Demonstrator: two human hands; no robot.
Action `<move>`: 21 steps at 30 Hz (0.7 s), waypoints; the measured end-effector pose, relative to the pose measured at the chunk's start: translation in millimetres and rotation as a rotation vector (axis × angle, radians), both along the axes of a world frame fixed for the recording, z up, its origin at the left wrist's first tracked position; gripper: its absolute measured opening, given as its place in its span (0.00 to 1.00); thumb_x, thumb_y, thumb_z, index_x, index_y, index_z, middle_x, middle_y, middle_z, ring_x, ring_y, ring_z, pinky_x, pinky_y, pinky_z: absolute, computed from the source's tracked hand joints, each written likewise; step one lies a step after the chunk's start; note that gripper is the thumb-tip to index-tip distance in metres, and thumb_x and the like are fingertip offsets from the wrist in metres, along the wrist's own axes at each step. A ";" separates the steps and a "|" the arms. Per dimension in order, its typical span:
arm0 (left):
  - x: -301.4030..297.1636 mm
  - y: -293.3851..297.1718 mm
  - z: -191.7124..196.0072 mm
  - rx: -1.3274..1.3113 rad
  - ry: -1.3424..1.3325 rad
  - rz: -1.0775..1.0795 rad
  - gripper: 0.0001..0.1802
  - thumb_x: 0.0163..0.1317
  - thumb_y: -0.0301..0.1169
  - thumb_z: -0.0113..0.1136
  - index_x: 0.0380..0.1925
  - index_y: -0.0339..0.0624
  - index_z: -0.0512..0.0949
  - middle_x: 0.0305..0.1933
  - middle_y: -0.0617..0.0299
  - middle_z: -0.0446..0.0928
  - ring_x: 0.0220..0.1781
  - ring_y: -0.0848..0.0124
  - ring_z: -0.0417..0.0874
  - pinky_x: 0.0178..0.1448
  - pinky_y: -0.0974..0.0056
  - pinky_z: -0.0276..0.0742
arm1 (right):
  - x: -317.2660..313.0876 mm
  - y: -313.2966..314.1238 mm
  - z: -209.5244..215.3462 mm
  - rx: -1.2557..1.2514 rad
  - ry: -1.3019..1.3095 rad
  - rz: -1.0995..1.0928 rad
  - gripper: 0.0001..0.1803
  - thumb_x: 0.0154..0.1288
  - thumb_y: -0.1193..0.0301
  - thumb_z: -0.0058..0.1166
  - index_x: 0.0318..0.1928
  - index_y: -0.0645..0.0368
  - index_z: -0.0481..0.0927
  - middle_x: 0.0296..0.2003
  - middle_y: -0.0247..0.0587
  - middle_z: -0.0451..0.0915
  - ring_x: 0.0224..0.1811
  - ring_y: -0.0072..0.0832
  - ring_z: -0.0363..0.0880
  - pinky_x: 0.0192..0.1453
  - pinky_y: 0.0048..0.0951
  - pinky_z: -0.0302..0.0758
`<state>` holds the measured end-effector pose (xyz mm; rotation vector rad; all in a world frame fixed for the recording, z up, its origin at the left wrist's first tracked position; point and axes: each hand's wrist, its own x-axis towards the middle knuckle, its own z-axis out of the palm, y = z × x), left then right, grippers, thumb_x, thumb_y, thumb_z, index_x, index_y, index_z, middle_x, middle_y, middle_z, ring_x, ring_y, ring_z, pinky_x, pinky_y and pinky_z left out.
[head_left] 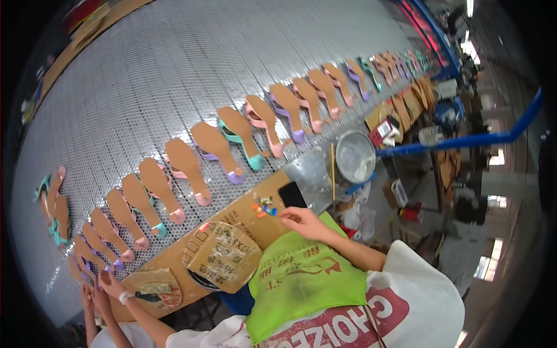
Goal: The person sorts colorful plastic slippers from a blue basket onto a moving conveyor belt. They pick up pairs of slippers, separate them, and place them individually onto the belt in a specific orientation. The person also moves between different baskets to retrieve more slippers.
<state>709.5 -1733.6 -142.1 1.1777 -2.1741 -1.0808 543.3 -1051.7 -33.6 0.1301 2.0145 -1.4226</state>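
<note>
Evidently ranked heels-nearest for easy reach, the sandals point(235, 124) run from eight o'clock to two. At eight, the left hand point(114, 286) meets the row, grip unclear; the right hand point(306, 223), at five, curls loosely, seemingly empty.

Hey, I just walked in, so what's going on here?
Someone in a green apron has their left hand near the left end of a row of pastel-strapped sandals on a mesh surface; whether it grips one is unclear. Their right hand, loosely curled with nothing visible in it, is beside small colourful pieces on cardboard. A co-worker's hands are close to the left one.
</note>
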 end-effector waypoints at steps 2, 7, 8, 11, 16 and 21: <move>-11.0 48.3 9.6 0.018 0.045 -0.066 0.20 0.57 0.18 0.52 0.52 0.33 0.66 0.50 0.53 0.73 0.52 0.66 0.73 0.57 0.65 0.69 | 1.0 20.9 -2.0 -0.017 0.033 -0.010 0.13 0.61 0.69 0.52 0.44 0.62 0.75 0.28 0.33 0.77 0.27 0.15 0.71 0.33 0.20 0.70; -30.1 183.4 67.6 0.187 0.120 -0.088 0.16 0.58 0.19 0.52 0.47 0.34 0.69 0.48 0.55 0.74 0.48 0.68 0.75 0.51 0.67 0.72 | 5.6 65.2 -8.8 -0.098 0.032 -0.029 0.12 0.60 0.69 0.53 0.43 0.62 0.76 0.28 0.33 0.77 0.28 0.16 0.72 0.34 0.21 0.71; -30.2 213.1 83.3 0.207 0.138 -0.080 0.15 0.58 0.19 0.53 0.46 0.34 0.70 0.47 0.55 0.74 0.47 0.69 0.75 0.50 0.67 0.73 | -0.1 74.5 -8.3 -0.118 0.013 -0.003 0.12 0.60 0.69 0.53 0.43 0.62 0.76 0.28 0.33 0.77 0.28 0.16 0.72 0.35 0.21 0.71; -18.6 307.8 128.8 0.194 0.208 -0.030 0.13 0.58 0.20 0.53 0.45 0.33 0.70 0.44 0.55 0.75 0.44 0.69 0.77 0.48 0.66 0.74 | -9.4 105.9 -14.7 -0.228 -0.003 0.028 0.11 0.61 0.71 0.52 0.43 0.63 0.76 0.31 0.33 0.77 0.32 0.17 0.73 0.38 0.21 0.71; 30.4 483.9 157.6 0.089 0.245 0.117 0.08 0.58 0.21 0.55 0.38 0.34 0.73 0.33 0.57 0.77 0.34 0.72 0.79 0.41 0.68 0.76 | -28.7 170.2 -20.9 -0.282 -0.134 0.157 0.12 0.63 0.72 0.50 0.44 0.66 0.74 0.33 0.34 0.77 0.35 0.20 0.75 0.41 0.21 0.71; 228.5 692.2 61.0 0.437 0.089 0.681 0.06 0.55 0.19 0.54 0.33 0.41 0.73 0.25 0.62 0.75 0.24 0.76 0.75 0.27 0.71 0.71 | -17.3 188.1 6.9 -0.280 -0.223 0.492 0.11 0.64 0.72 0.49 0.44 0.66 0.74 0.32 0.37 0.77 0.34 0.20 0.74 0.42 0.21 0.70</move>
